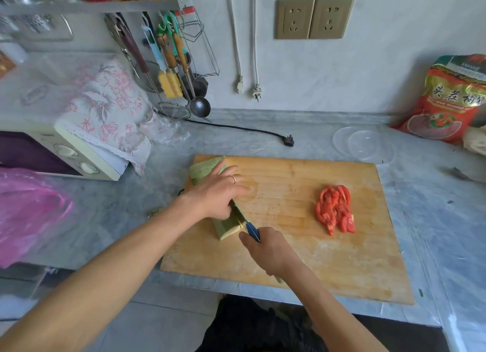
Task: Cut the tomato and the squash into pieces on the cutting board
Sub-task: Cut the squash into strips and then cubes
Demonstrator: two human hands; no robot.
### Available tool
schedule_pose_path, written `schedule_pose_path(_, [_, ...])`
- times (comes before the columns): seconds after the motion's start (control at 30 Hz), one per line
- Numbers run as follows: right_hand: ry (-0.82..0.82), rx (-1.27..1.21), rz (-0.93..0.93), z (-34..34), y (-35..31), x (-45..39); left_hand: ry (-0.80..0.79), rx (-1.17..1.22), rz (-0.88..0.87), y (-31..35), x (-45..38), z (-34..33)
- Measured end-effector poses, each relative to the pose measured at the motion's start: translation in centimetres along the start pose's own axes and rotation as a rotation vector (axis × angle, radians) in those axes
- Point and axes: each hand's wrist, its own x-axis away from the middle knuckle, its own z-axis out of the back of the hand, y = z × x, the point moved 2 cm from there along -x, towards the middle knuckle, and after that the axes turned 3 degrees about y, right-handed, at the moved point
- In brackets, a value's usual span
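Left hand (221, 191) pinned the squash (207, 168) down at the left edge of the cutting board (289, 246), fingers (238, 176) curled over it. Right hand (271, 249) was clenched round the blue handle of the knife (251, 229), blade in the squash's near end. Tomato pieces (335, 209) lay heaped on the board's right side, well apart from the squash. Board sat on the grey desk (434, 220).

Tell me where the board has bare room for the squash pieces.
Free: the middle of the cutting board, between the squash and the tomato slices, and its near strip in front of the slices. Crowded: the left end, where the left hand holds the squash and the right hand grips the knife.
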Motion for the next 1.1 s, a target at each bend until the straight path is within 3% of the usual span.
schedule_pose_path(0.13, [-0.003,-0.041,0.011,0.8,-0.4,0.2,0.682,0.296,0.275,-1.2,3.9,-1.6])
schedule_pose_path(0.2, [0.006,-0.106,0.001,1.0,-0.5,0.2,0.808,0.409,0.477,-0.9,5.6,-3.3])
schedule_pose_path(0.33, [0.022,-0.18,-0.032,1.5,-1.1,0.6,0.636,0.784,0.791,0.3,6.2,-6.0])
schedule_pose_path(0.47, [-0.009,-0.138,-0.014,1.2,-1.6,1.4,0.53,1.057,0.908,1.6,5.7,-8.5])
schedule_pose_path(1.1, [-0.007,0.218,0.114,-0.9,-3.3,2.3,0.552,0.969,0.862,3.9,5.0,-7.9])
